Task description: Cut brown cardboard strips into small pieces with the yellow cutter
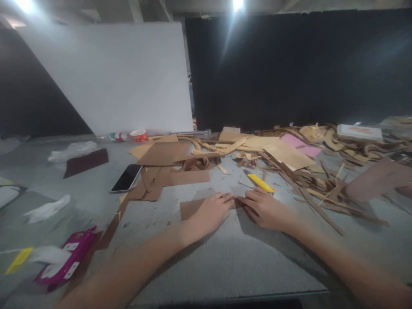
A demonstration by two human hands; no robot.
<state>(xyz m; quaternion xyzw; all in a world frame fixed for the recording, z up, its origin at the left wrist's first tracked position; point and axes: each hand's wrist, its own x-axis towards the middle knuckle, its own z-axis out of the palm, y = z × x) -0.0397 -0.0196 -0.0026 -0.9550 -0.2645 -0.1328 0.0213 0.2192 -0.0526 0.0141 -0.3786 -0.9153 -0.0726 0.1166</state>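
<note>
My left hand [210, 210] and my right hand [264, 207] are close together low over the grey table. Both have their fingers closed on a thin brown strip [190, 209], whose wider end sticks out to the left under my left hand. The short stretch between my fingertips is narrow and blurred; I cannot tell whether it is leather or card. Just beyond my right hand lies a yellow utility knife [262, 183], its dark end pointing away to the left.
A phone [127, 177] lies left of brown sheets [165, 153]. Offcuts [322, 193] heap up at the right. Purple tissue pack [69, 257], crumpled tissue [48, 209] and red paper cup [139, 135] stand leftward. A blurred brownish sheet [380, 178] is at the right edge.
</note>
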